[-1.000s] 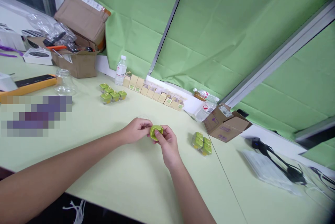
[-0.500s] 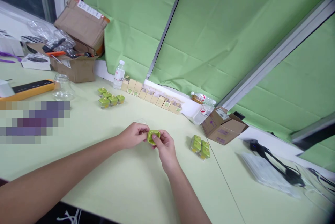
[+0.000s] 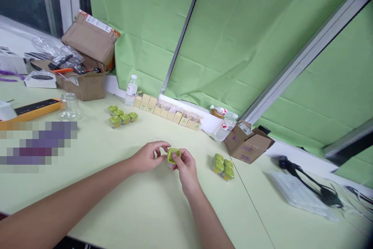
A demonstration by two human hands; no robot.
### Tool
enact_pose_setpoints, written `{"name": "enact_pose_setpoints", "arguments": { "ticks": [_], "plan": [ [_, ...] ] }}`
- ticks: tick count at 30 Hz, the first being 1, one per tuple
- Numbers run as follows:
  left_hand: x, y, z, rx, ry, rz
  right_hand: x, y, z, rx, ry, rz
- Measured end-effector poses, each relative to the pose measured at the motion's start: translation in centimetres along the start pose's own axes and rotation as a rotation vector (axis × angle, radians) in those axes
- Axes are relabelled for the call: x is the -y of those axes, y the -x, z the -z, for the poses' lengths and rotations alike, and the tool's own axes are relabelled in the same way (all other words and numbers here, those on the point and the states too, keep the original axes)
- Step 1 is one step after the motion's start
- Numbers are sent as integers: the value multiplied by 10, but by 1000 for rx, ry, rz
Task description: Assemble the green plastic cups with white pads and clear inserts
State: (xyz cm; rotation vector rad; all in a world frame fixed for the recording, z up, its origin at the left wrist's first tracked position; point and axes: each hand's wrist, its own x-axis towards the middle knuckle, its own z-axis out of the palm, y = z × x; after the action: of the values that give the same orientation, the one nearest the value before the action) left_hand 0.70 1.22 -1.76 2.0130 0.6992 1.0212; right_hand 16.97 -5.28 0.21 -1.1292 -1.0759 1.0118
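Observation:
My right hand point(image 3: 187, 168) grips a small green square lid point(image 3: 174, 156), with the thumb pressed into its hollow and the fingers behind it. Something clear or whitish shows just beneath the lid, too small to make out. Just left of the lid is my left hand point(image 3: 149, 157), its thumb and fingers apart with nothing between them. Whether its fingertips brush the lid's edge I cannot tell. Right of my hands stands a cluster of small clear containers with green lids point(image 3: 223, 166). A second cluster of green-lidded containers point(image 3: 122, 117) sits farther back on the left.
Several small beige boxes point(image 3: 166, 111) line the table's back edge. A water bottle point(image 3: 131, 90) stands at their left end; other bottles point(image 3: 224, 124) lie at the right near a cardboard box point(image 3: 247, 142). A glass jar point(image 3: 70, 107) and orange power strip point(image 3: 40, 109) are left.
My left hand has loosened from the lid's left side, its fingers spreading apart. My right hand still grips the lid. The view has tilted slightly upward.

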Motion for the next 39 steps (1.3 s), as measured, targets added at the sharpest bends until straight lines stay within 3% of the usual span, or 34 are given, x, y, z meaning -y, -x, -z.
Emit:
{"name": "enact_pose_setpoints", "arguments": {
  "ticks": [7, 12, 17, 23, 26, 30, 32, 36, 39],
  "plan": [
    [-6, 0, 6, 33, -170, -179, -4, 1, -4, 43, 33, -29],
    [-8, 0, 7, 58, -180, -181, -1, 2, -4, 33, 17, -59],
    [-16, 1, 5, 92, -42, -113, 1, 3, 0, 75, -60, -117],
    [-14, 0, 2, 55, 2, -131, -1, 2, 1, 81, -65, -150],
    [-13, 0, 2, 25, -2, -144, -3, 1, 0, 46, 42, -74],
    [-11, -2, 5, -31, 2, -140, 0, 1, 5, -82, 393, 250],
    [-6, -4, 7, -65, -4, -119, 1, 1, 9, -111, 536, 346],
    [5, -6, 10, -137, -7, -68, -7, -2, 17, -99, 695, 320],
    [7, -6, 12, -155, -19, -64, -18, -2, 18, 6, 832, 256]
  ]
}}
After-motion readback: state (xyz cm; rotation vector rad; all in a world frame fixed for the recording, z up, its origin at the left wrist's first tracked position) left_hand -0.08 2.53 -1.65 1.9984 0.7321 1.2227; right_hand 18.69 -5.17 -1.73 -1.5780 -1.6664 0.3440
